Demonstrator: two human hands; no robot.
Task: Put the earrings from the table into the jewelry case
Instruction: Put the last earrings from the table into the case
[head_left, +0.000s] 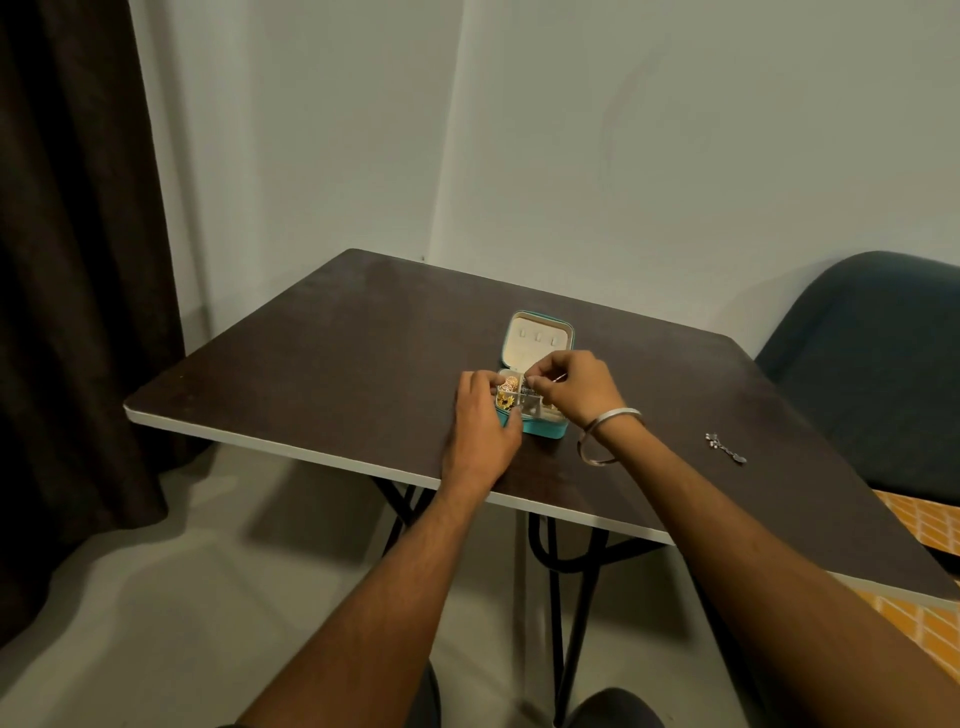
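Head view: a teal jewelry case (540, 427) is seen open, lid upright, near the front edge of a dark table (322, 364); gold pieces fill its left compartments. One silver earring (725, 448) lies well apart on the right, with bare tabletop between. A dark chair (872, 353) stands beyond. The left hand (485, 421) is wrapped against the case's left side. The right hand (569, 387), bangle (605, 439) at the wrist, is pinched narrowly on a thin silver piece over the compartments.

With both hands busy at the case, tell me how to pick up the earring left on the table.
The earring lies flat and slim on the table, right of the right hand. Come from above and pinch across its narrow middle with fingertips; its long axis runs diagonally, so grip crosswise.
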